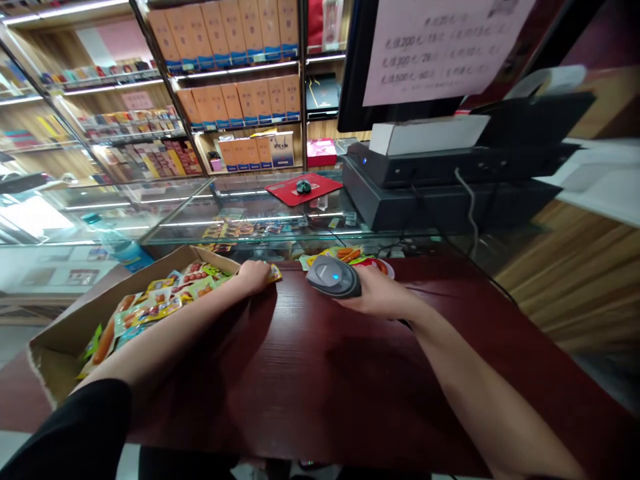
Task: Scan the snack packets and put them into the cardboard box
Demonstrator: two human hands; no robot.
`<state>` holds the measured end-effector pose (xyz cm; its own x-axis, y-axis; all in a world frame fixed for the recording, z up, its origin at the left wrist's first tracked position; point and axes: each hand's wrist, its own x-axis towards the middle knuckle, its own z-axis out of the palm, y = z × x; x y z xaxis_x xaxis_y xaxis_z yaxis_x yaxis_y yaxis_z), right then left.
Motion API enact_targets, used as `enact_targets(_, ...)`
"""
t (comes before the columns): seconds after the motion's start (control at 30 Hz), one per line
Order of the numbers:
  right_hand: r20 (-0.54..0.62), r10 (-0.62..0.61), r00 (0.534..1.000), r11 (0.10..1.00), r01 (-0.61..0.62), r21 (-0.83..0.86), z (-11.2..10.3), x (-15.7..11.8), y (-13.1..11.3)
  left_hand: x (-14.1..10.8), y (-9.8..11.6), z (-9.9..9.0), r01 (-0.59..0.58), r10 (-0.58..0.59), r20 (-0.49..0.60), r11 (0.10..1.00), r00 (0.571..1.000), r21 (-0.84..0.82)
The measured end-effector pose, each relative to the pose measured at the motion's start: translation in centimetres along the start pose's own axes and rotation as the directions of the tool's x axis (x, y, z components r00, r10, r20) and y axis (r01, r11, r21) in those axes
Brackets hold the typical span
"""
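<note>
My left hand (255, 277) rests at the far rim of a cardboard box (55, 360) and closes on a yellow snack packet (275, 273), whose corner sticks out past my fingers. Many more sausage snack packets (150, 310) lie heaped in the box. My right hand (377, 295) grips a grey handheld barcode scanner (333, 277) with a small blue light, a little to the right of the packet. Its head points left, and my fingers are mostly hidden beneath it. Both forearms lie over a dark red wooden counter (310, 360).
Beyond the counter stands a glass display case (250, 223) holding small goods, with a red mat (303, 189) and computer mouse (303, 187) on top. A black till with a printer (430, 137) and a monitor bearing a paper notice (440, 43) stand at right. Stocked shelves fill the back.
</note>
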<state>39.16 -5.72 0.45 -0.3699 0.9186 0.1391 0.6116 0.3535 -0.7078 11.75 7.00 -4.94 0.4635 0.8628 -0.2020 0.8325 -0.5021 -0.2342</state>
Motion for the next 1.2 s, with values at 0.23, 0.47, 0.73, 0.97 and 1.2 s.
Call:
enact_targets(0.23, 0.035, 0.001, 0.999, 1.000, -0.001, 0.001, 0.7, 0.1, -0.1, -5.3, 3.3, 0.8, -0.263, 0.217, -0.165, 0.901, 0.962, -0.345)
enact_targets(0.47, 0.047, -0.005, 0.999, 0.999, 0.006, -0.032, 1.5, 0.2, 0.2, -5.7, -0.1, 0.1, 0.010, -0.078, -0.001, 0.136, 0.997, -0.991)
enact_targets(0.73, 0.101, -0.028, 0.994, 0.999, 0.030, -0.020, 2.9, 0.0, -2.2, -7.8, -1.7, -1.2, 0.163, -0.174, 0.231, -0.334, 0.957, -0.929)
enact_targets(0.97, 0.074, -0.072, 0.995, 0.996, 0.068, 0.061, 4.6, 0.1, -2.2, -8.5, -1.6, -1.3, 0.101, -0.198, 0.215, -0.467, 0.956, -0.878)
enact_targets(1.2, 0.108, -0.069, 0.992, 0.993, 0.058, 0.105, 5.2, 0.2, -2.7, -9.7, -0.9, -0.5, 0.149, -0.173, 0.246, -0.438, 0.954, -0.886)
